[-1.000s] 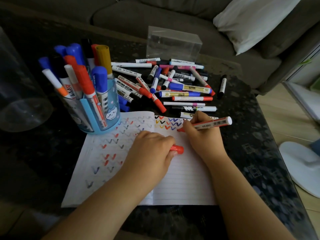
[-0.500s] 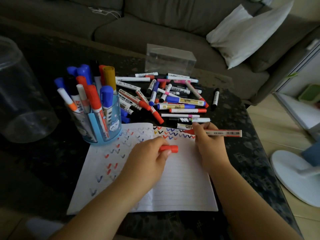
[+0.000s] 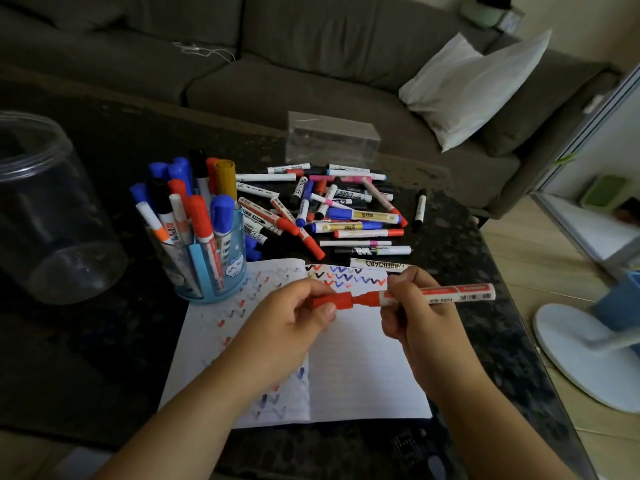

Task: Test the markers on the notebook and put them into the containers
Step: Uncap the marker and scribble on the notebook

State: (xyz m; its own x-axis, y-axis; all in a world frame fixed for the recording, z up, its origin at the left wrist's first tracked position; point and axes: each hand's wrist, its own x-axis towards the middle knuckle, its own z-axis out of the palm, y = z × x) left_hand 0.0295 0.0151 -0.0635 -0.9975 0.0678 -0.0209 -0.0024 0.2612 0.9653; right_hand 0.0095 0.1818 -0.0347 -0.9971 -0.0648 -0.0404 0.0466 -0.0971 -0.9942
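Sofa [image 3: 311, 57]: grey, runs along the far side of the table, behind the notebook; a white pillow [image 3: 467, 88] leans at its right end.
Table [image 3: 86, 341]: dark, speckled top; carries the notebook and everything listed below.
Notebook [image 3: 363, 375]: landmark. Lies open and flat at the table's near edge. Left page covered with small V marks in red, blue and black; right page has rows of such marks along its top only, ruled lines below.
Clear jar [image 3: 52, 209]: large, see-through, well to the left of the notebook.
Clear box [image 3: 330, 140]: see-through plastic, well beyond the notebook, behind the loose pile.
Blue cup [image 3: 221, 261]: just at the notebook's top left corner, touching or overlapping the page edge; packed with upright markers, caps blue, red, black, yellow.
Loose markers [image 3: 332, 209]: scattered heap just beyond the notebook's top edge, mixed colours, lying flat.
Left hand [image 3: 294, 317]: above the notebook's middle, fingers and thumb pinching a red cap [image 3: 332, 302].
Right hand [image 3: 415, 306]: above the right page, fingers curled round the red marker [image 3: 443, 294] near its tip end.
Red marker: held level over the notebook's upper part, white barrel pointing right past the page edge; tip meets the cap's mouth, hands close together.
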